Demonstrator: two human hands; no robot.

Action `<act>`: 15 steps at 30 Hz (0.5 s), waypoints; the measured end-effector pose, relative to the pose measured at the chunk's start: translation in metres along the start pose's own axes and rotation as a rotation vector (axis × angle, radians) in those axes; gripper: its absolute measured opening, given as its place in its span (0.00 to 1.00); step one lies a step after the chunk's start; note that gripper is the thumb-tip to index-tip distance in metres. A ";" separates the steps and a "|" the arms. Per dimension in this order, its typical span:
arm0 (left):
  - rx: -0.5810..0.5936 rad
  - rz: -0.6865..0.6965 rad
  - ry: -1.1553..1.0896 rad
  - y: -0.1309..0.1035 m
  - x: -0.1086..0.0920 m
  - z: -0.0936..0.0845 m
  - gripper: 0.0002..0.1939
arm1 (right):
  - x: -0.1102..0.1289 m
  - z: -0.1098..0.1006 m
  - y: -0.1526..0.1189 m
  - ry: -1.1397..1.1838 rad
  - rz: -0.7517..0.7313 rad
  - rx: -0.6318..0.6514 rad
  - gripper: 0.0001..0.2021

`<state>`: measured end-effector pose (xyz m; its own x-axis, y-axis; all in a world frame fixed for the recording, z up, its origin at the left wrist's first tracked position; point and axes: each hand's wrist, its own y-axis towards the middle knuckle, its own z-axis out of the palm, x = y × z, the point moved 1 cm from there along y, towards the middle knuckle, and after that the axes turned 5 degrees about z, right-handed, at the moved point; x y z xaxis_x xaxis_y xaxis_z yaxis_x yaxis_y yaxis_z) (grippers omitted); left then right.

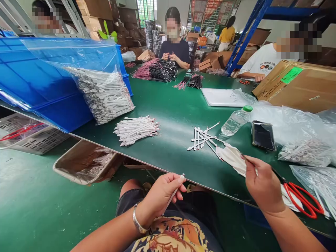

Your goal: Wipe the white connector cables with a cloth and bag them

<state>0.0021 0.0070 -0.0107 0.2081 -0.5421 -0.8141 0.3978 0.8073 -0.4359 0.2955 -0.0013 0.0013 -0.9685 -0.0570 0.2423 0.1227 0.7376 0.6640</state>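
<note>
My left hand [168, 190], near the table edge above my lap, pinches a short white cable [171, 200] between thumb and fingers; its small connector end points up. My right hand [262, 182] is closed in a pinch at a white cloth [231, 158] on the table. A small dark tip shows at those fingertips, too small to name. Just beyond the cloth lies a loose, crossed group of white cables [203, 138]. Red-handled scissors [304, 199] rest beside my right wrist, their blades mostly hidden. Farther left is a neat pile of white cables [136, 130].
Blue bins [52, 80] and a bag of white cables [105, 94] stand left. A bottle [236, 120], phone [263, 135], plastic bags [307, 150] and carton [296, 85] line the right. Opposite, a person [174, 49] handles black and pink cables [157, 70].
</note>
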 end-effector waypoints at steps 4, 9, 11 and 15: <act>-0.002 0.023 0.064 0.001 0.004 0.000 0.15 | 0.044 -0.019 -0.012 0.232 0.197 0.099 0.18; 0.024 0.061 0.097 -0.002 0.006 0.001 0.15 | 0.109 -0.008 -0.039 0.621 0.207 0.755 0.15; 0.033 0.063 0.113 -0.003 0.006 0.001 0.15 | 0.121 0.000 -0.046 0.705 0.277 0.835 0.15; 0.030 0.057 0.149 -0.004 0.005 0.001 0.15 | 0.127 0.008 -0.049 0.757 0.338 0.850 0.16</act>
<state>0.0024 0.0006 -0.0123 0.0970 -0.4529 -0.8863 0.4158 0.8275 -0.3773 0.1645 -0.0387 -0.0061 -0.5049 0.0536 0.8615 -0.1129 0.9854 -0.1274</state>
